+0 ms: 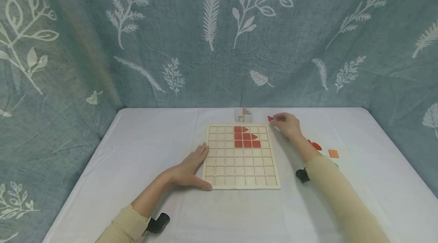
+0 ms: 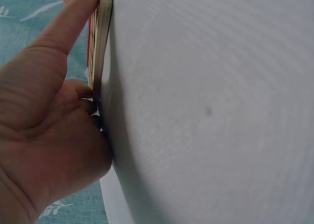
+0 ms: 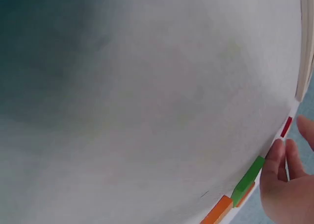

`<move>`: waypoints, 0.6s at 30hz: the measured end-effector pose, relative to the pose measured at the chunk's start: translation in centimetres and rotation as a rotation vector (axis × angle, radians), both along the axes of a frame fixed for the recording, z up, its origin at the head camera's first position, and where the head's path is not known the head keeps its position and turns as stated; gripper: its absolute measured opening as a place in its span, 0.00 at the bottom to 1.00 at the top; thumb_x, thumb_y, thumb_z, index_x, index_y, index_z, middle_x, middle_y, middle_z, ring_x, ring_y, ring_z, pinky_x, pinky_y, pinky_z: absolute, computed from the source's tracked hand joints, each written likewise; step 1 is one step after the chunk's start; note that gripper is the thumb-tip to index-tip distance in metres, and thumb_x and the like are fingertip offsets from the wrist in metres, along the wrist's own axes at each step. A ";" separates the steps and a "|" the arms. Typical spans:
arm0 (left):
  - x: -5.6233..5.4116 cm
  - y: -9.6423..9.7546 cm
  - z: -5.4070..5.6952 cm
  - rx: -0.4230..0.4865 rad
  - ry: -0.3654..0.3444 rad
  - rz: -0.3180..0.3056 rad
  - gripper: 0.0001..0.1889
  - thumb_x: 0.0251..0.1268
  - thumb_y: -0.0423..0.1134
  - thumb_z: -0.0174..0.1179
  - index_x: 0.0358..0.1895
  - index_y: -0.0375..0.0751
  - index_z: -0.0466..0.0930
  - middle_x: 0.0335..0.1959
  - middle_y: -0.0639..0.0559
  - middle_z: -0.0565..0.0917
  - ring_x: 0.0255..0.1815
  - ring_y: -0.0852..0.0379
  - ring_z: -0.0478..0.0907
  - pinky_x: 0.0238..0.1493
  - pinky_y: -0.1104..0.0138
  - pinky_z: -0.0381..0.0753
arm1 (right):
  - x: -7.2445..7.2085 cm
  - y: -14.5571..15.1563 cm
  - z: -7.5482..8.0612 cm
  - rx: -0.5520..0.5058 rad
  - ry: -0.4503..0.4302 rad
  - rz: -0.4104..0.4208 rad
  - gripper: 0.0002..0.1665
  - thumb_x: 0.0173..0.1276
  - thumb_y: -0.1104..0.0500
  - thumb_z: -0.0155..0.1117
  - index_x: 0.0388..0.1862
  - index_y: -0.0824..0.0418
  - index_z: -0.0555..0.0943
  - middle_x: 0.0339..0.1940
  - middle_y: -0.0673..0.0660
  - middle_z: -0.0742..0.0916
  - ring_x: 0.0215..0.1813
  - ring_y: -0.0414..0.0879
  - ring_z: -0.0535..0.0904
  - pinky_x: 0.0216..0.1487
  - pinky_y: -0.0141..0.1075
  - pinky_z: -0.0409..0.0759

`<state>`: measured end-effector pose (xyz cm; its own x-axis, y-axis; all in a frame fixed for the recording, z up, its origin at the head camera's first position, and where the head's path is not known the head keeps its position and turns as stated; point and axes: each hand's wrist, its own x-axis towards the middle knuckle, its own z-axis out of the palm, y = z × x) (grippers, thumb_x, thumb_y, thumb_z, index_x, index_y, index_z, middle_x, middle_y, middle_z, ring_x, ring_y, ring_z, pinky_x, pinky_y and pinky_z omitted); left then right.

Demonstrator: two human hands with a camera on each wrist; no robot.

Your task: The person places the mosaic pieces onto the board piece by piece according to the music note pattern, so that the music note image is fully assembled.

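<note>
Right hand [image 1: 289,124] just off the far-right corner of the board [image 1: 230,170], thumb and fingertips bent in close on a small red triangle [image 1: 270,118]; head view puts the piece right at the fingertips, right wrist view shows a small gap by the thumb, so can't tell if it's pinched or only touched. Left hand [image 1: 187,169] spread along the board's left edge, thumb at the near-left corner, grasping nothing, apparently bracing it. Board lies on the worktop [image 1: 143,140]; its far rows hold red squares [image 1: 247,144] and two seated triangles [image 1: 254,136] pointing right. Picture card [image 1: 238,118] just beyond the far edge, too small to read. Loose to the right: red rounded piece [image 1: 317,146], orange square [image 1: 333,153], green piece [image 3: 248,177]. To do this well: pinch the triangle by its edges, fingertips only, so its direction is easy to see. If it's to go in a cell, square its flat side to the grid lines, lower from above, then press flat; dragging could nudge seated pieces. Left hand best with light, even pressure, fingers off the cells.
</note>
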<state>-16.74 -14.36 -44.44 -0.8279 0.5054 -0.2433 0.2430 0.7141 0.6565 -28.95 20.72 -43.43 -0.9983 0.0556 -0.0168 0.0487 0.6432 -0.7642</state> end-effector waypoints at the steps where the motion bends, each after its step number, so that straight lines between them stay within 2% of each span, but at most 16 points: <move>1: 0.0 0.0 -0.1 0.002 0.000 -0.001 0.67 0.43 0.56 0.76 0.77 0.32 0.38 0.79 0.39 0.37 0.79 0.44 0.31 0.76 0.50 0.35 | -0.2 0.0 -0.1 0.016 0.000 -0.002 0.24 0.69 0.57 0.63 0.59 0.70 0.77 0.56 0.69 0.82 0.58 0.61 0.76 0.58 0.49 0.76; 5: -0.1 0.0 -0.2 -0.001 0.001 -0.003 0.67 0.42 0.57 0.76 0.77 0.32 0.39 0.79 0.39 0.37 0.79 0.45 0.31 0.76 0.50 0.35 | -0.9 0.0 -0.5 0.072 0.007 -0.007 0.23 0.67 0.59 0.64 0.57 0.71 0.78 0.56 0.69 0.81 0.59 0.61 0.76 0.61 0.49 0.74; 9: -0.1 0.0 -0.1 0.003 -0.001 0.001 0.67 0.42 0.56 0.76 0.77 0.32 0.39 0.79 0.39 0.37 0.79 0.45 0.31 0.76 0.50 0.36 | -1.2 -0.4 -0.4 0.098 0.011 -0.019 0.22 0.67 0.59 0.64 0.55 0.72 0.79 0.54 0.70 0.82 0.56 0.61 0.77 0.58 0.49 0.76; 18: -0.2 -0.1 0.0 0.010 0.004 -0.002 0.67 0.42 0.56 0.76 0.77 0.31 0.39 0.79 0.38 0.37 0.79 0.44 0.31 0.76 0.50 0.36 | -1.5 -1.1 0.2 0.110 -0.059 -0.056 0.20 0.67 0.58 0.64 0.52 0.71 0.80 0.51 0.68 0.83 0.53 0.60 0.78 0.54 0.48 0.78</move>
